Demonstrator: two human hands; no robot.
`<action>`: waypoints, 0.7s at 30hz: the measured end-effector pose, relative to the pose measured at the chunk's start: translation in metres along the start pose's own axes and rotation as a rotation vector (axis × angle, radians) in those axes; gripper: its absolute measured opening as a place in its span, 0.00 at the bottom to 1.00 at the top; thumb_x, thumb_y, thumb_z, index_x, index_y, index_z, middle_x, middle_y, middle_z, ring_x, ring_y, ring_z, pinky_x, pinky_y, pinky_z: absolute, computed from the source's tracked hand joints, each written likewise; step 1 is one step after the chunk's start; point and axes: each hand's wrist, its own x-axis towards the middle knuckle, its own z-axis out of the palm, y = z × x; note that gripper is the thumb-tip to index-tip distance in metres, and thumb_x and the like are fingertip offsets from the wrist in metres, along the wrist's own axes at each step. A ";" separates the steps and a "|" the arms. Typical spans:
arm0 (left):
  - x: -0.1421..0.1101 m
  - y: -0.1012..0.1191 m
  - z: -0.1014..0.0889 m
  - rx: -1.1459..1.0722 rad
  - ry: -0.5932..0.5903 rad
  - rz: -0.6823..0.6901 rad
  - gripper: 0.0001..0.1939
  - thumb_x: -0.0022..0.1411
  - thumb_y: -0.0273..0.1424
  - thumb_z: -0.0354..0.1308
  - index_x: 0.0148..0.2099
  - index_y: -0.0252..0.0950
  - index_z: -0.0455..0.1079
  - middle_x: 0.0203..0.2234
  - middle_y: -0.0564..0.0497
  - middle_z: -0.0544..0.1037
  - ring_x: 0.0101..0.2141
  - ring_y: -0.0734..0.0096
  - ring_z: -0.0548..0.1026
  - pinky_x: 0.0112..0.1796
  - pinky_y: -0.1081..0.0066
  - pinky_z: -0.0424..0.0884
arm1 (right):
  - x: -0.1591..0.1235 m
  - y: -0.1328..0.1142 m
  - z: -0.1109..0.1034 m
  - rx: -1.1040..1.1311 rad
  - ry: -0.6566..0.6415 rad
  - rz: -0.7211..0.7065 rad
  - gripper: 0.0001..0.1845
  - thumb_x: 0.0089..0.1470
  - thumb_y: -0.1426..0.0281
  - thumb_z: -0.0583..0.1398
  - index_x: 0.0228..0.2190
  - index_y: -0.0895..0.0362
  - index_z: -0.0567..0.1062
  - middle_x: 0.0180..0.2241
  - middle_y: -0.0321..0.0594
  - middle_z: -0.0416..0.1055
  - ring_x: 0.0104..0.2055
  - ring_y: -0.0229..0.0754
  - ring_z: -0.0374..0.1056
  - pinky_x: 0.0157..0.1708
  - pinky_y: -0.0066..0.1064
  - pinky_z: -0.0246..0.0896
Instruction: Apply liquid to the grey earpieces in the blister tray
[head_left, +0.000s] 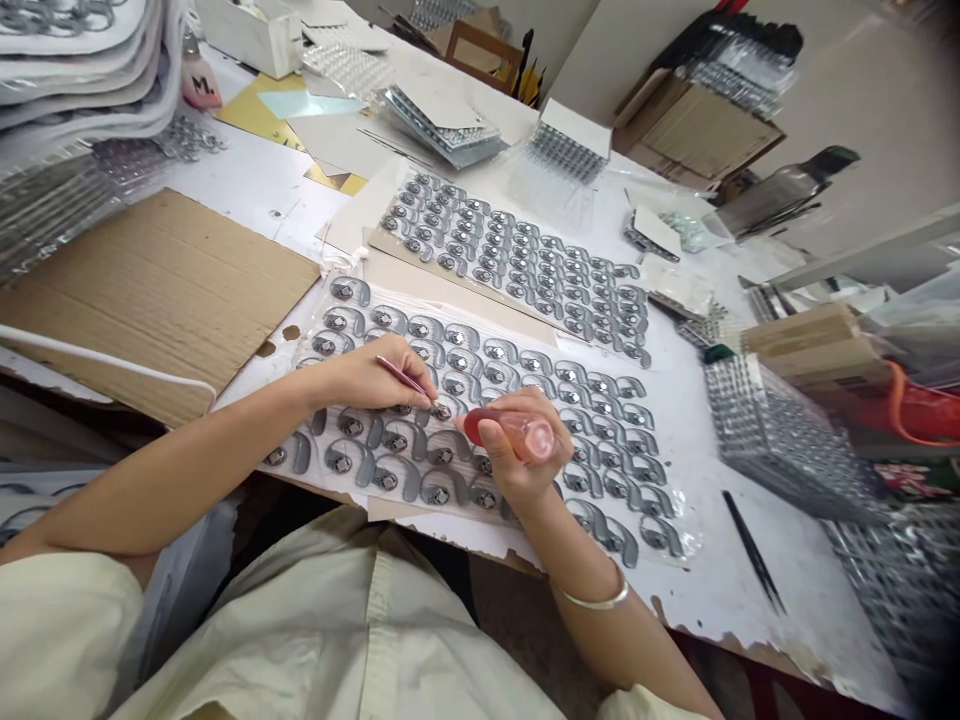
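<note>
- Left hand (pixel 367 375): fingers closed around a slim pink stick (pixel 405 378), its tip at a grey curved plastic piece with a metal centre (pixel 442 410).
- Right hand (pixel 521 450): curled firmly around a translucent red rubber bulb (pixel 487 428).
- Beneath both hands: white backing sheet (pixel 480 525) bearing rows of similar pieces.
- Right of right hand: black metal tweezers (pixel 754 565) on white worktop (pixel 697 590).

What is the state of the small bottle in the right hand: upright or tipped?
Tipped: the bottle lies almost flat in the right hand, its red end pointing left.
</note>
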 end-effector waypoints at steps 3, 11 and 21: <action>0.000 0.000 0.000 -0.001 -0.001 0.005 0.07 0.51 0.29 0.64 0.33 0.31 0.79 0.21 0.51 0.76 0.22 0.77 0.70 0.22 0.80 0.63 | 0.000 0.000 0.001 0.013 -0.004 -0.013 0.07 0.48 0.68 0.63 0.31 0.55 0.71 0.24 0.35 0.70 0.24 0.38 0.63 0.25 0.35 0.62; 0.000 0.002 -0.001 -0.002 0.004 0.000 0.07 0.51 0.29 0.64 0.33 0.31 0.79 0.24 0.49 0.78 0.24 0.75 0.72 0.25 0.79 0.66 | 0.001 0.001 0.003 0.011 -0.005 -0.006 0.08 0.49 0.66 0.63 0.30 0.55 0.70 0.24 0.36 0.69 0.24 0.39 0.64 0.25 0.35 0.61; -0.001 0.001 0.001 -0.003 0.014 -0.064 0.08 0.51 0.30 0.64 0.34 0.32 0.79 0.25 0.49 0.79 0.25 0.74 0.74 0.25 0.80 0.66 | 0.001 0.005 0.001 0.113 0.079 0.105 0.10 0.50 0.62 0.62 0.29 0.55 0.71 0.24 0.36 0.68 0.24 0.38 0.64 0.24 0.34 0.62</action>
